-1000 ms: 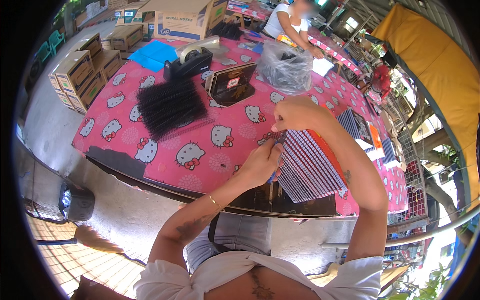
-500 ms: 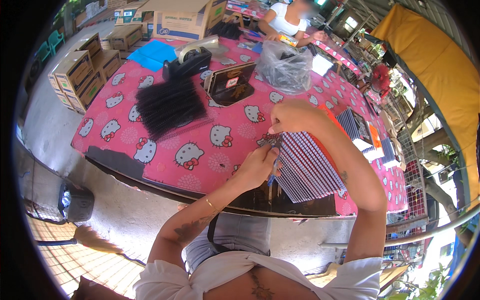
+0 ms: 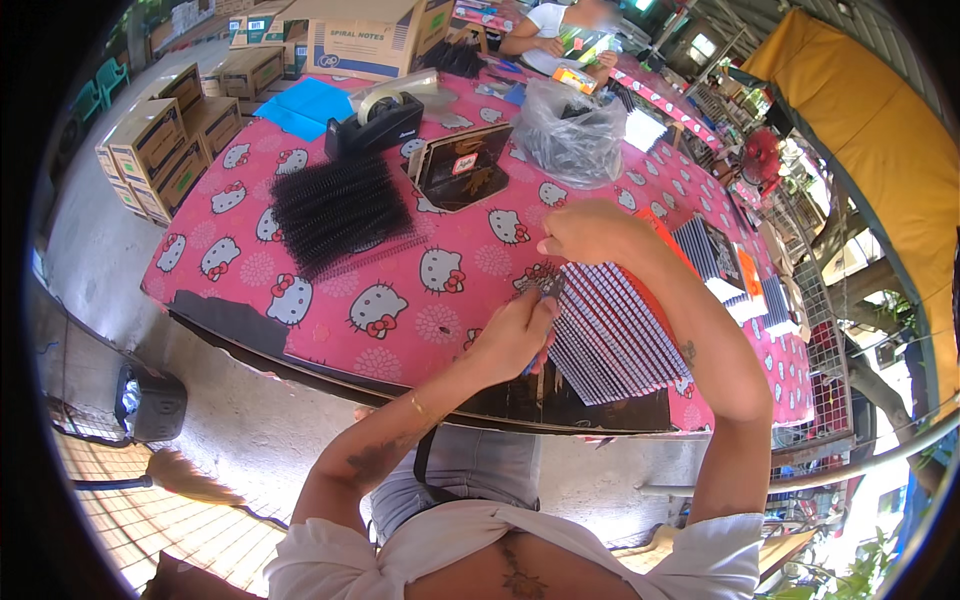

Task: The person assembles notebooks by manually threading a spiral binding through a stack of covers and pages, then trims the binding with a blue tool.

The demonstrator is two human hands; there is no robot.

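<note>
Both hands closed on a striped notebook stack (image 3: pixel 610 330), left (image 3: pixel 515 335) perhaps gripping pliers; black coils (image 3: pixel 340 210) well apart.

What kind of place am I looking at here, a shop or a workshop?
Most likely an open-air notebook-assembly workshop. Both hands work a stack of striped notebooks on a long table with a pink cartoon cloth, beside a pile of black spiral binding coils. Cardboard cartons stand stacked alongside.

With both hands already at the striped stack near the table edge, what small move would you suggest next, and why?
Probably press the small dark tool in the left hand onto the near top edge of the blue-and-white striped stack of booklets, since its tip already sits there while the right hand rests on the stack's far end.
</note>
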